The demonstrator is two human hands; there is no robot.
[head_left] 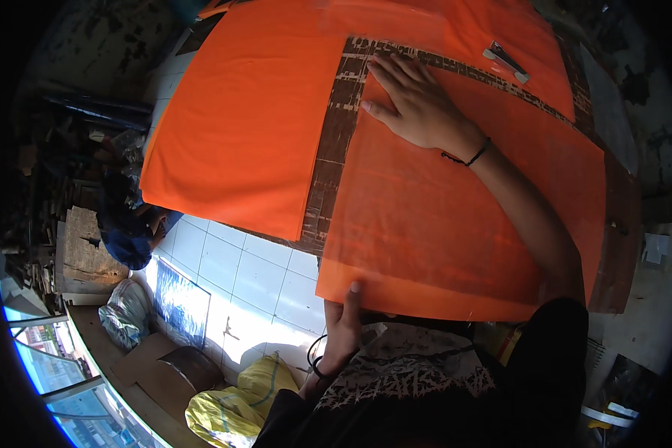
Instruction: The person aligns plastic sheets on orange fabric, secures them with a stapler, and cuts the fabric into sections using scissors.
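In front of me an orange fabric piece (336, 287) lies on a worn brown table (325, 168), covered over most of its area by a translucent sheet (440, 201). My left hand (342, 327) grips the fabric's near left corner at the table edge, thumb on top and the other fingers hidden underneath. Flat on the sheet's far left part rests my right hand (420, 104), fingers stretched out and holding nothing. Its forearm crosses over the sheet from the right. A second orange fabric piece (239, 134) lies to the left, beyond a bare strip of tabletop.
A small tool with dark and silvery parts (506, 61) lies on more orange fabric at the far right. Another person (131, 224) is low down at the left. A yellow sack (246, 396) and a brown curved piece (190, 371) are on the near left.
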